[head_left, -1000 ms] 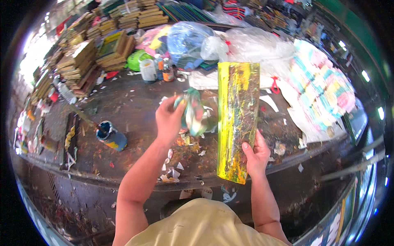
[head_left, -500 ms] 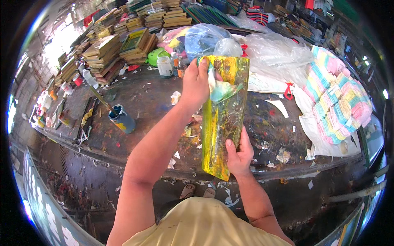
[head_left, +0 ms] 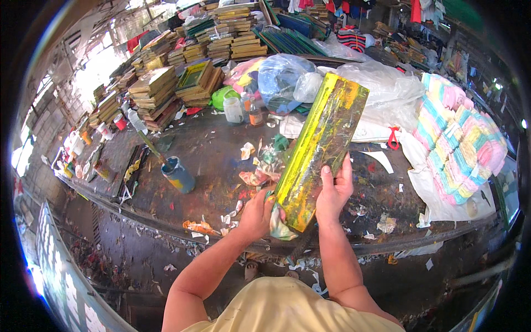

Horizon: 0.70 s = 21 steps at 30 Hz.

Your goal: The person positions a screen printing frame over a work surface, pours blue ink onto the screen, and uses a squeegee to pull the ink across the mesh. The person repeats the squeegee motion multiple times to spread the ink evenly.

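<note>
Clasping yellow-smeared, dark rectangular panel [head_left: 325, 145] in right grip [head_left: 334, 192], paint-stained pale cloth [head_left: 280, 225] in left grip [head_left: 258, 214]; could drop panel if paint-slick.

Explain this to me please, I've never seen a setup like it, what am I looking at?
There is no machine here, just a person's two bare hands. The view comes from a wide fisheye camera worn on the head, looking down, so straight edges bend. The right hand holds a long, yellow-smeared panel. The left hand holds a stained cloth at the panel's lower left edge. On the dark table are a blue pot with a stick in it and pale scraps. Pastel bundles lie at right; wooden frames are stacked at back left.
</note>
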Tool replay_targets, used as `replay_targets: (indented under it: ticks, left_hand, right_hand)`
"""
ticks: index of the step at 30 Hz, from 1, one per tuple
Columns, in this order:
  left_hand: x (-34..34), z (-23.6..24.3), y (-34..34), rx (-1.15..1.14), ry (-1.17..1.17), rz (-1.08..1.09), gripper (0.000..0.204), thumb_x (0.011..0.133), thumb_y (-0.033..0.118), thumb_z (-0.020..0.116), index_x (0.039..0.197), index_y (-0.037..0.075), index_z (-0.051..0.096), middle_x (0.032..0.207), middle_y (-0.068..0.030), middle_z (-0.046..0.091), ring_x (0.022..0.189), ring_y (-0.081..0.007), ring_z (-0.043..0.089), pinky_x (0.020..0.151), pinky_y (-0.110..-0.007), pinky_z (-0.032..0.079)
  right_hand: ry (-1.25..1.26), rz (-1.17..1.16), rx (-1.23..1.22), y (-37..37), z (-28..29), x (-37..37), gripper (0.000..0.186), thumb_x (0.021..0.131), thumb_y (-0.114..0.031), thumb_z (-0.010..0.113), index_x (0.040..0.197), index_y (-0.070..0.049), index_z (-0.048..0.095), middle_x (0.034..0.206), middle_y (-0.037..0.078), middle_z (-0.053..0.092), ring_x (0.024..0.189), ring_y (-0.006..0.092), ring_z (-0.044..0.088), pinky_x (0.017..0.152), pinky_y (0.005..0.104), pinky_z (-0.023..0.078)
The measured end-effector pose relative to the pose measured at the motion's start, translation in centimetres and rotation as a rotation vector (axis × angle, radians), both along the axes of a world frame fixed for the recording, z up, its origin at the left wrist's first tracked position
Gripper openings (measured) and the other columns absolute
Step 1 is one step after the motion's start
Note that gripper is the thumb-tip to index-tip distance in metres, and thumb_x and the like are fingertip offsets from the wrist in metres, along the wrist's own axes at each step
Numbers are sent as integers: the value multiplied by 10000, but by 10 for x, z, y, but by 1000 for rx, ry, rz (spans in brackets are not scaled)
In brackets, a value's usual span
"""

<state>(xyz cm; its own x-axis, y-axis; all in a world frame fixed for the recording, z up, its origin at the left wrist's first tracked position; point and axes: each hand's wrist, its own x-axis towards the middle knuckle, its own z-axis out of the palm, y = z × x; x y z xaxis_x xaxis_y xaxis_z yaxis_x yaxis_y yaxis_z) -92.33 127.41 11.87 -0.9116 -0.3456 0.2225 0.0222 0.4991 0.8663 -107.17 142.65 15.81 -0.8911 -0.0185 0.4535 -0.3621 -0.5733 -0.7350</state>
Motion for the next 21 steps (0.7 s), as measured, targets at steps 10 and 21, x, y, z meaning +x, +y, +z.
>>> replay_targets:
  ticks: [10,21]
  left_hand:
    - [-49,-17,-35,1440,478,127,456,1208,382,528,1495,32,572,1286,-162,713,1205,-228,678,1067,-427,538]
    - [-31,-33,-103,51,274,128,365,1165,287,579,1322,-15,708,1110,-294,776,1087,-461,753,986,-524,560]
  right_hand:
    - [175,-263,73,-64,2,28,938,1100,22,634,1817,8,28,1639,255,541,1391,268,605,1167,392,491]
    - [152,-194,139,-82,7,36,893,1132,-4,598,1824,3,34,1746,233,441,1492,266,532,1269,379,387]
